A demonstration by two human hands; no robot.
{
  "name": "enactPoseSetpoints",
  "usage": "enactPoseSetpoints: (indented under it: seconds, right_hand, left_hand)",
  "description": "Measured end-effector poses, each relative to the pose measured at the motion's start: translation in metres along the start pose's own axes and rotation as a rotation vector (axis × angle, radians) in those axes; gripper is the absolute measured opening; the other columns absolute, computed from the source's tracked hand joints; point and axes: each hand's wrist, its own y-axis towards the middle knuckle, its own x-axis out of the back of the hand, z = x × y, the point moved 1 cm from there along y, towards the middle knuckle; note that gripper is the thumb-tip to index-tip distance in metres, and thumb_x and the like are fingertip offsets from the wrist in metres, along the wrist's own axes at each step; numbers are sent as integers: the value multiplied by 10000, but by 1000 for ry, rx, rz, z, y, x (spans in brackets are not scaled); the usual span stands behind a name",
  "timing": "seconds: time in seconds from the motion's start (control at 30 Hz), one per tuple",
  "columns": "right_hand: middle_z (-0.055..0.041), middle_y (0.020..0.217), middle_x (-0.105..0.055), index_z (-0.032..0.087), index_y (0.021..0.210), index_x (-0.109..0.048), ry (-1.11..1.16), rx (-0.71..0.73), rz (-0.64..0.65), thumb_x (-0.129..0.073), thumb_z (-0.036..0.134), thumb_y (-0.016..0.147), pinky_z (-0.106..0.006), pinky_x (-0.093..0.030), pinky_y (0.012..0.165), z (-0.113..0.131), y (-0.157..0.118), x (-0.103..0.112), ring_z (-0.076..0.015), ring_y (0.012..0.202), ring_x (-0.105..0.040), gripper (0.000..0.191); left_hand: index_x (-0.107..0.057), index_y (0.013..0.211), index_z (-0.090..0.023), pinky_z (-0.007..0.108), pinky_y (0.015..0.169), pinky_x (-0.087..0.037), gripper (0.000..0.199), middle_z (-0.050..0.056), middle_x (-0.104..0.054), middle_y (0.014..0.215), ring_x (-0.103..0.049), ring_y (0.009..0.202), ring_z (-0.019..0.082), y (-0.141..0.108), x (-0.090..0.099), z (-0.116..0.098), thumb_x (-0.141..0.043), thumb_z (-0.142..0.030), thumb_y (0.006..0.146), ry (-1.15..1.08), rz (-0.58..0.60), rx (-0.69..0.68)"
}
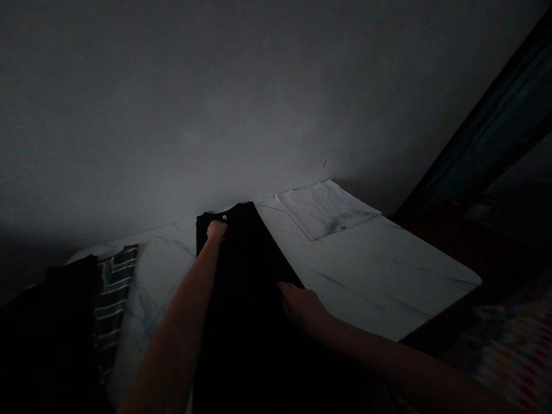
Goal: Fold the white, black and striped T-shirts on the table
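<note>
A black garment (245, 322) with a small white label at its neckline lies lengthwise over the marble-patterned table (357, 276). Near the neckline, just below the label, my left hand (216, 230) is closed on the fabric. My right hand (302, 306) is at the garment's right edge, lower down, with its fingers curled round the cloth; the fingertips are partly hidden in the dark. To the right of the garment, a folded white cloth (323, 207) with a grey-blue mark lies flat by the wall.
At the left end of the table are a striped cloth (114, 299) and a dark cloth (56, 328). A grey wall (241, 103) rises behind the table. Multicoloured fabric (513, 351) shows at the lower right, below the table's edge.
</note>
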Motion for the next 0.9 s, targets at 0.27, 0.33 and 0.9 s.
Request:
enactPoseSetpoints:
  seconds: [0.27, 0.33, 0.9]
  right_hand:
    - [-176, 1293, -632, 130, 1396, -517, 136, 68, 44, -451, 130, 909, -394, -527, 897, -10, 3, 1, -288, 1116, -654, 492]
    - [-185, 1315, -617, 119, 1432, -481, 161, 97, 65, -499, 141, 887, -411, -526, 914, -12, 2, 1, -302, 1131, -645, 546]
    - [-177, 1326, -558, 182, 1520, -352, 282, 183, 198, -571, 169, 862, -375, -526, 854, -28, -6, 6, -281, 1064, -647, 693]
  left_hand:
    - [-589, 1234, -115, 463, 969, -433, 398, 232, -554, 1339, -515, 1253, 367, 5, -12, -34, -524, -253, 866, 273, -140, -109]
    - [-575, 1243, -111, 454, 1010, -398, 410, 225, -550, 1343, -489, 1272, 356, 14, -19, -55, -504, -331, 904, 313, -134, -198]
    - [-458, 1366, -142, 451, 985, -390, 431, 212, -516, 1367, -474, 1255, 324, 40, -73, -90, -291, -217, 976, 477, -153, -366]
